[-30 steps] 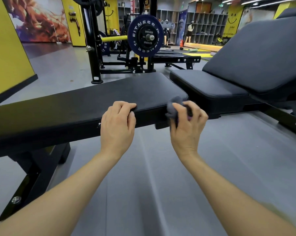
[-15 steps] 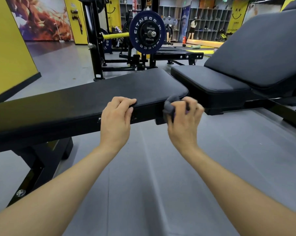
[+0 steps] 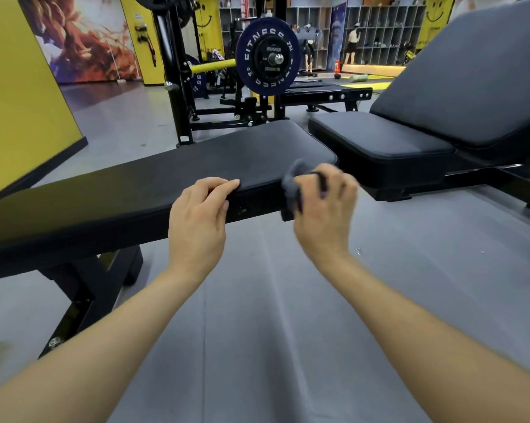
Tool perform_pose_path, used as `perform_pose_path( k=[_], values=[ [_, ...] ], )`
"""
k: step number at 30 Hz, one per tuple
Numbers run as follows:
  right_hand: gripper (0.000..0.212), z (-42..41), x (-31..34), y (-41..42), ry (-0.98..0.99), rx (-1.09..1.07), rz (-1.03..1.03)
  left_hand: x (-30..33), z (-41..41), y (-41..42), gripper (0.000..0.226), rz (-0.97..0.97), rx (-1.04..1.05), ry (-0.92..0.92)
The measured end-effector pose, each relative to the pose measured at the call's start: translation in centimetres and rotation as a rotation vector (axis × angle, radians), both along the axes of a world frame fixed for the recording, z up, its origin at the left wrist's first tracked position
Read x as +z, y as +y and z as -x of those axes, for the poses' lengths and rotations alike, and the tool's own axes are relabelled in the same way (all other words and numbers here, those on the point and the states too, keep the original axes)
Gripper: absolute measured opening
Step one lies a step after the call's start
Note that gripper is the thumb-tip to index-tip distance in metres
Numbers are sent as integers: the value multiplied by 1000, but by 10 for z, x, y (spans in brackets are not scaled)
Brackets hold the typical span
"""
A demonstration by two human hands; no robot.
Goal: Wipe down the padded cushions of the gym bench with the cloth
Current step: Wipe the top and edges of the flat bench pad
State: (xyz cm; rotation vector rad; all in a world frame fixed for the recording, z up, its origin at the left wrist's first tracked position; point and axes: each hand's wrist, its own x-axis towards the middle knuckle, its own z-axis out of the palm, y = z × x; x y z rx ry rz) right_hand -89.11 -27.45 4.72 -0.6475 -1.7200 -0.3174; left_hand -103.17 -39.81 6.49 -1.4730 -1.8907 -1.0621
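Observation:
A long flat black bench cushion (image 3: 154,184) runs from the left edge to the middle. My left hand (image 3: 198,219) rests on its near edge, fingers curled over the top. My right hand (image 3: 324,215) is closed on a small grey cloth (image 3: 291,186) pressed against the cushion's near right corner and side. To the right stands a second bench with a dark seat pad (image 3: 379,137) and a tilted back pad (image 3: 477,74).
The flat bench's black steel leg (image 3: 77,303) stands at lower left. Behind it are a black rack upright (image 3: 175,87) and a blue weight plate (image 3: 266,59) on a bar. A yellow wall (image 3: 19,96) is on the left. Grey floor (image 3: 273,300) lies under my arms.
My right hand with the cloth has slid slightly left along the cushion's near corner. The left hand has kept its hold on the edge. The view has tilted a little.

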Motion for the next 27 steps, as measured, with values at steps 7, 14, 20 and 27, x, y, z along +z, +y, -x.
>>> perform_pose_path(
  k=[7,14,20,27],
  values=[
    [32,58,-19,-38,55,-22,45,-10,27,-28,43,47,78,97],
    [33,24,-11,-17,-112,28,-140,-16,32,-29,46,41,81,129],
    [33,42,-8,-33,76,-50,41,-18,31,-28,47,31,85,91],
    [29,35,-10,-41,-237,94,-23,-12,23,-27,43,23,112,91]
  ],
)
